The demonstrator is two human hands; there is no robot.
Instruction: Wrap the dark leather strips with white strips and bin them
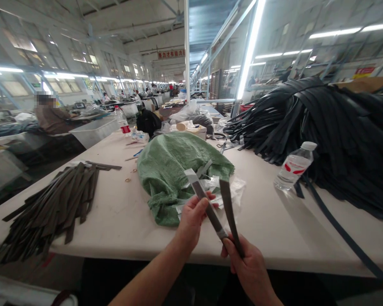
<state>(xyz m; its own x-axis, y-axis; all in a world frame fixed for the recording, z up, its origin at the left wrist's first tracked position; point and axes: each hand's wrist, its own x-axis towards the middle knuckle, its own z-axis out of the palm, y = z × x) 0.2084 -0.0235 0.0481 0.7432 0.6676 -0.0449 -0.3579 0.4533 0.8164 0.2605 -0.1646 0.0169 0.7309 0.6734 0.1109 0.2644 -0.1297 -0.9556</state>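
Pale worktable (115, 212) across scene. Dark strip (214, 219) held above near side: left hand (191, 214) pinches its upper part, right hand (246, 257) grips lower end plus second strip (229, 208). Green sack (175, 161) just beyond; strip pile (59, 195) left, black straps (332, 123) and bottle (294, 166) right.

The left hand (193, 212) and right hand (246, 257) are bare, as are both forearms (159, 274)

light: overhead tubes (250, 51), glaring | shadow: soft, beside nearer bottle (294, 168) | edges: stretched | distance: hazy
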